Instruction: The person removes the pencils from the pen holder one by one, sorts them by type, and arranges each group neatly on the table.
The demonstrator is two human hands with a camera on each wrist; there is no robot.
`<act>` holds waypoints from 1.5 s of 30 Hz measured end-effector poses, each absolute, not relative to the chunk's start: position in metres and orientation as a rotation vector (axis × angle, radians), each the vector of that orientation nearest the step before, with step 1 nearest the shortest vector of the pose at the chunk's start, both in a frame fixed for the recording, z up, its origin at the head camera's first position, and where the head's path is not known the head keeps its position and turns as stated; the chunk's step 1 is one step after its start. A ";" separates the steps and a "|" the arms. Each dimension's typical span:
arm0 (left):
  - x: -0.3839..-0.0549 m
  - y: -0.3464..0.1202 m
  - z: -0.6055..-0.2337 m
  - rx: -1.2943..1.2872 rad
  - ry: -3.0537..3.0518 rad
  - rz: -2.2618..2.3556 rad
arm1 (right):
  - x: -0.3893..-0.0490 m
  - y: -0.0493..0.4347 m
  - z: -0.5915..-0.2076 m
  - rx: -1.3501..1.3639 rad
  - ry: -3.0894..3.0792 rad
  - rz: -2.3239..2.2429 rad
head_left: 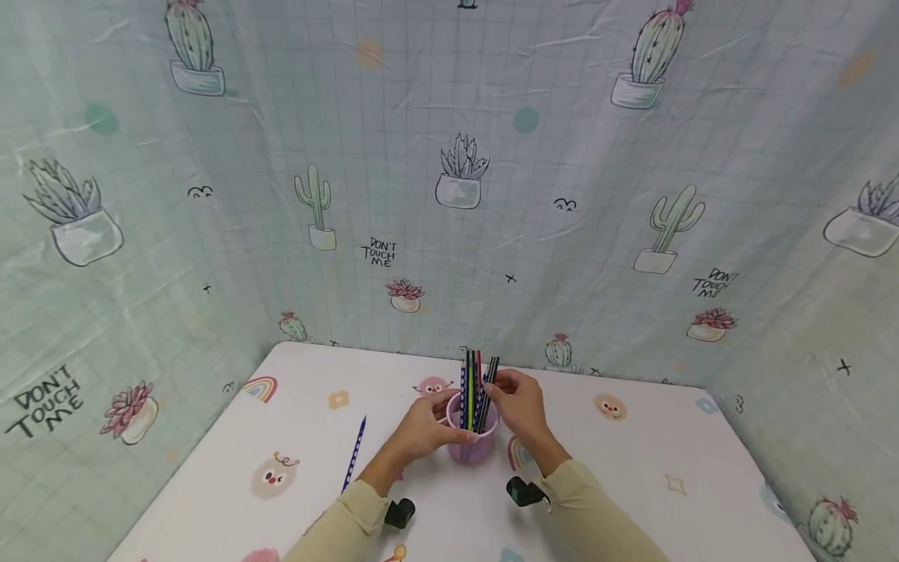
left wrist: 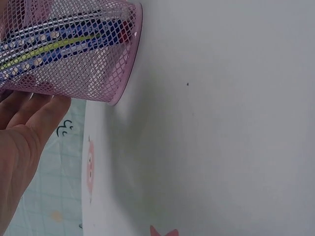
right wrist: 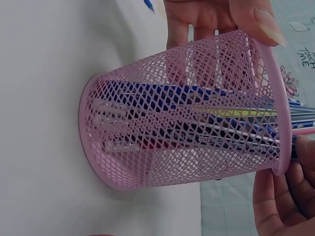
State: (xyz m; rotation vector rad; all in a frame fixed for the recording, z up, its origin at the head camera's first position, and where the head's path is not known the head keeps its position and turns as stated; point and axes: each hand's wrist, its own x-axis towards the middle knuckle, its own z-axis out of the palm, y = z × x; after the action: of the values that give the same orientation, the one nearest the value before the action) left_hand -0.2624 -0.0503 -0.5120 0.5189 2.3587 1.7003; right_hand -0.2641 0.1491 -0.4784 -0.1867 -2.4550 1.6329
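Note:
A pink mesh pencil cup [head_left: 472, 451] stands upright between my hands, with several pencils [head_left: 470, 390] in it: black, yellow-green, red and blue with white dots. My left hand [head_left: 421, 425] grips the cup from the left, thumb across the near rim and fingers behind. In the right wrist view the cup's mesh wall [right wrist: 172, 123] shows the pencils' lower ends near its base. My right hand [head_left: 520, 402] is at the right rim, thumb and fingers pinching black pencils [head_left: 490, 390] that lean right. The left wrist view shows my left fingers [left wrist: 47, 115] against the mesh.
A blue dotted pencil [head_left: 355, 453] lies on the white table [head_left: 618, 468], left of my left forearm. Printed cloth [head_left: 421, 234] hangs behind the table and along both sides. Small black devices [head_left: 400, 513] sit at both wrists.

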 end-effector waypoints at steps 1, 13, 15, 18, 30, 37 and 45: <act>-0.262 -0.050 -0.512 0.528 2.358 1.706 | -0.264 0.149 -0.478 -0.192 -2.455 1.622; -0.262 -0.051 -0.509 0.530 2.305 1.758 | -0.272 0.155 -0.456 -0.211 -2.335 1.634; -0.262 -0.051 -0.509 0.533 2.279 1.774 | -0.273 0.157 -0.452 -0.207 -2.317 1.657; -0.261 -0.053 -0.508 0.526 2.276 1.779 | -0.274 0.160 -0.445 -0.185 -2.297 1.690; -0.264 -0.051 -0.508 0.557 2.323 1.755 | -0.281 0.173 -0.405 -0.141 -2.233 1.697; -0.262 -0.054 -0.511 0.523 2.317 1.764 | -0.278 0.182 -0.384 -0.101 -2.231 1.764; -0.259 -0.052 -0.511 0.520 2.303 1.751 | -0.271 0.202 -0.374 -0.076 -2.314 1.711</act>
State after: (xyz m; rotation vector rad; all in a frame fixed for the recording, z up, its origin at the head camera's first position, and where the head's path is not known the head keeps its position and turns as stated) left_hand -0.2590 -0.0520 -0.5108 0.5203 2.3031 1.7513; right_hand -0.2715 0.2021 -0.3744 -0.0758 -2.3136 1.7113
